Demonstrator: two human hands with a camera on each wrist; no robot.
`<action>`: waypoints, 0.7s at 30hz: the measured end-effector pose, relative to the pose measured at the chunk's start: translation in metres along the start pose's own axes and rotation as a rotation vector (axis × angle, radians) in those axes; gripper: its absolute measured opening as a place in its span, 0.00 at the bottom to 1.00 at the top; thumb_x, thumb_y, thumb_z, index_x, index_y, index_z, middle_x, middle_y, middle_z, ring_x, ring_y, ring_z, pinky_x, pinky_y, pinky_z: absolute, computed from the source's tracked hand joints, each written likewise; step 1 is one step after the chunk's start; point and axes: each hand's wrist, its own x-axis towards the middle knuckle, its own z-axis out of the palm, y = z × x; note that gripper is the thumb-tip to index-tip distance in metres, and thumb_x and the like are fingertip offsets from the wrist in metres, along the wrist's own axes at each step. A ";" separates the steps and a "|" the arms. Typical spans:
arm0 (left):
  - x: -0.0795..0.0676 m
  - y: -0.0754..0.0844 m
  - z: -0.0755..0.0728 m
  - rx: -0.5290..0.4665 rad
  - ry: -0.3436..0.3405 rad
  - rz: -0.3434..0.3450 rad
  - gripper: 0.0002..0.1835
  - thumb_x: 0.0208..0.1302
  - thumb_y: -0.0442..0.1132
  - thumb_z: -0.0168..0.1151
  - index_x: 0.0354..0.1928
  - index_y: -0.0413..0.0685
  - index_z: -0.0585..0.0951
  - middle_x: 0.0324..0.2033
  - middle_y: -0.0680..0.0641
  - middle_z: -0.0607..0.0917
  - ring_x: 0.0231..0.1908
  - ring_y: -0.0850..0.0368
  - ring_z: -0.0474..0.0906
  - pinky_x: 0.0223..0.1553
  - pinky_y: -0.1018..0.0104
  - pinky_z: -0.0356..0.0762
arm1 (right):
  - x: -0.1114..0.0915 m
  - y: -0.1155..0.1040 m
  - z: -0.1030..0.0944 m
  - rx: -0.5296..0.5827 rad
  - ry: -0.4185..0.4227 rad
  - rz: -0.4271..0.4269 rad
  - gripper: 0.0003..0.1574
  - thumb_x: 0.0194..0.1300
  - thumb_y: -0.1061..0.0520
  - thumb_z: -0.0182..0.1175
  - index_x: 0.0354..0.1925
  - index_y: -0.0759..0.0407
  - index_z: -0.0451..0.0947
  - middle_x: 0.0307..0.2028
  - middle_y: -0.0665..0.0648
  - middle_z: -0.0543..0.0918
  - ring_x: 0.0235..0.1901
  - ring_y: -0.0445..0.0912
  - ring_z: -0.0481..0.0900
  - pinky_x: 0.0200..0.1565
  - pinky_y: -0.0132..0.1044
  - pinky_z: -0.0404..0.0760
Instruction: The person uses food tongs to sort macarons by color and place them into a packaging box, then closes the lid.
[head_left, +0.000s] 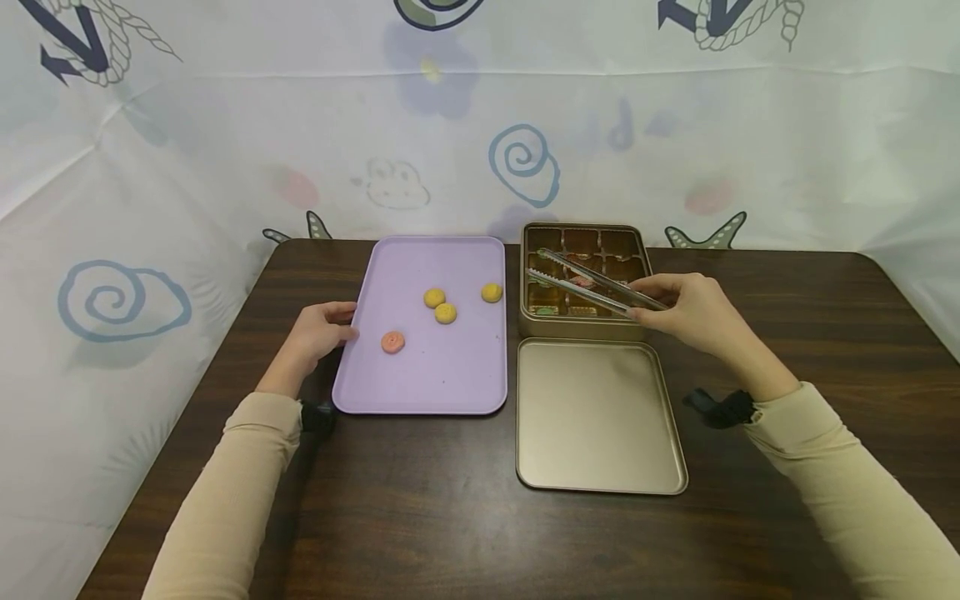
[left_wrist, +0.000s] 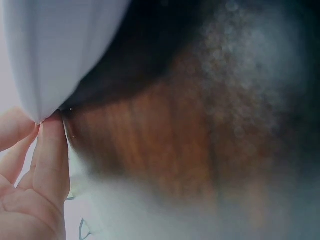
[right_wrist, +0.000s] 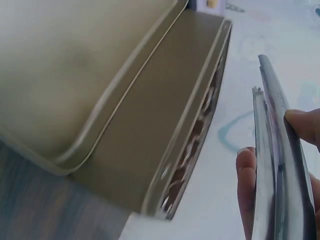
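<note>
Tongs [head_left: 611, 284] over sectioned tin [head_left: 581, 327] w/ small pcs [head_left: 546, 311] inside; tray [head_left: 420, 383] has 3 yellow cookies [head_left: 446, 313], 1 pink cookie [head_left: 393, 342]; R hand [head_left: 693, 315] fingers grip tongs, tips apart; L hand [head_left: 315, 335] fingers pinch tray edge

Both hands [head_left: 318, 337] [head_left: 693, 312] pinch, forearms [head_left: 225, 492] [head_left: 855, 483] stretched forward, apart.

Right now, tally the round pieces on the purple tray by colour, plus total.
Yellow pieces: 3
Pink piece: 1
Total on the purple tray: 4
</note>
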 end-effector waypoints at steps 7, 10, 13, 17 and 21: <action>0.000 0.000 0.000 0.003 -0.002 -0.006 0.29 0.66 0.28 0.51 0.69 0.34 0.61 0.66 0.30 0.67 0.61 0.37 0.70 0.63 0.48 0.71 | 0.011 -0.026 0.016 0.029 -0.026 -0.060 0.27 0.62 0.51 0.63 0.58 0.60 0.76 0.50 0.66 0.83 0.47 0.57 0.81 0.48 0.52 0.80; 0.000 -0.001 0.000 0.006 0.000 -0.006 0.29 0.66 0.28 0.51 0.69 0.34 0.61 0.66 0.30 0.67 0.61 0.37 0.70 0.63 0.48 0.71 | 0.017 -0.036 0.025 0.036 -0.050 -0.085 0.26 0.62 0.52 0.63 0.57 0.60 0.77 0.55 0.64 0.81 0.50 0.57 0.81 0.49 0.51 0.80; 0.000 0.000 -0.001 0.003 0.003 -0.012 0.29 0.66 0.28 0.51 0.69 0.35 0.61 0.66 0.31 0.67 0.61 0.37 0.70 0.63 0.49 0.71 | 0.022 -0.044 0.036 0.031 -0.063 -0.128 0.24 0.61 0.54 0.64 0.55 0.60 0.78 0.55 0.62 0.82 0.52 0.56 0.80 0.48 0.48 0.79; 0.001 0.000 0.000 0.002 0.002 -0.017 0.30 0.66 0.28 0.51 0.70 0.35 0.61 0.66 0.31 0.67 0.62 0.37 0.70 0.63 0.49 0.71 | 0.028 -0.058 0.052 0.020 -0.068 -0.204 0.21 0.58 0.55 0.66 0.51 0.59 0.81 0.41 0.59 0.87 0.40 0.50 0.81 0.45 0.45 0.76; 0.001 0.000 0.000 0.004 0.003 -0.019 0.30 0.66 0.28 0.51 0.70 0.35 0.61 0.66 0.31 0.67 0.61 0.37 0.70 0.63 0.49 0.71 | 0.032 -0.071 0.067 0.029 -0.102 -0.249 0.20 0.56 0.56 0.66 0.49 0.58 0.82 0.32 0.55 0.88 0.27 0.43 0.77 0.46 0.42 0.73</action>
